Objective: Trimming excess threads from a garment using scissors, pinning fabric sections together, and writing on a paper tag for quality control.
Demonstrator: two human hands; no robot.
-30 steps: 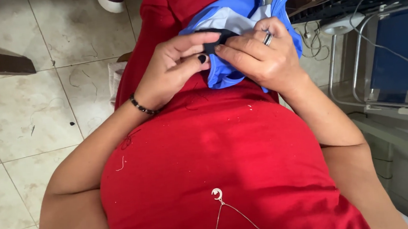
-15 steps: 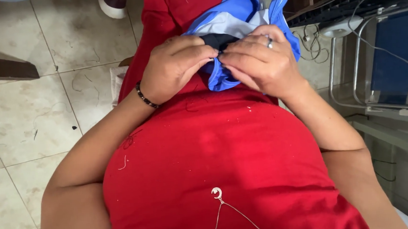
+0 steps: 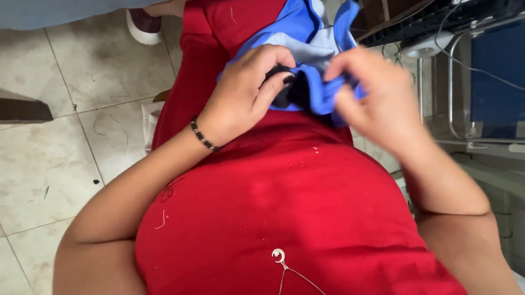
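Blue fabric [image 3: 321, 71] sits bunched on your lap at twelve o'clock, and your left hand [image 3: 244, 97] pinches a small black piece [image 3: 283, 91] against it, steadying it. Your right hand [image 3: 375, 98], at three o'clock, grips the cloth's edge, likely for tension.

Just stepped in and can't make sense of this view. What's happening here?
A seated person in a red garment is working a bunched blue cloth in their lap with both bare hands. The left hand, with a dark bead bracelet at the wrist, pinches a small dark piece at the cloth's fold. The right hand, blurred, grips the blue cloth just beside it. Loose threads lie on the red garment, and a tiled floor shows to the left.
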